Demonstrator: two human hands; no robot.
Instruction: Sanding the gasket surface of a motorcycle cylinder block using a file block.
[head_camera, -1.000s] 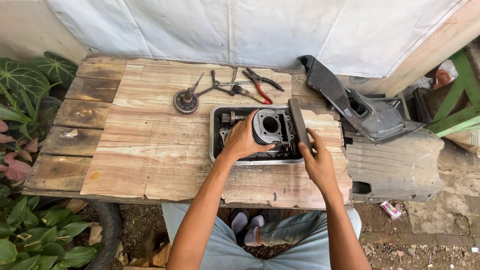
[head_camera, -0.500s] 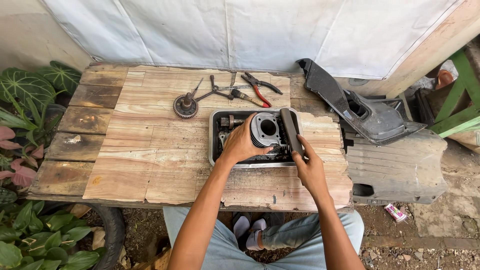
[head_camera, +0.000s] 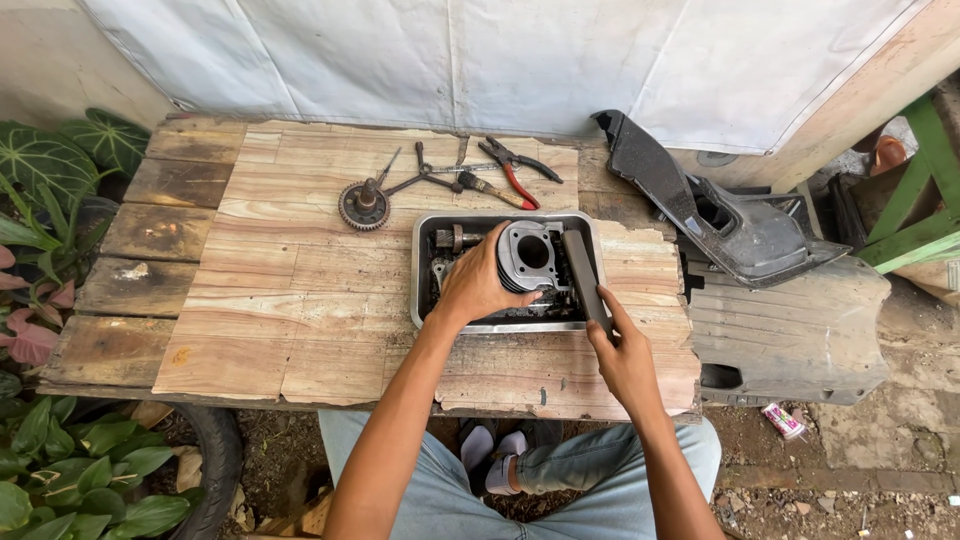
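A weathered plank table (head_camera: 250, 300) fills the middle of the frame, with white sheeting (head_camera: 450, 60) behind it and leafy plants (head_camera: 50, 200) at the left edge. At centre, the left hand (head_camera: 478, 285) grips a grey engine cylinder (head_camera: 530, 255) in a metal tray (head_camera: 425, 290), while the right hand (head_camera: 625, 360) clasps a dark flat bar (head_camera: 585, 275) along the tray's right rim. Pliers (head_camera: 520, 170) and a gear (head_camera: 364, 205) lie above the tray, and a black plastic cover (head_camera: 740, 230) sits at right.

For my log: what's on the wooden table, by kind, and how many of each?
Metal tray: 1
Engine cylinder: 1, under left hand
Dark flat bar: 1, in right hand
Gear: 1
Red-handled pliers: 1
Total: 5; other small tools too tangled to count.
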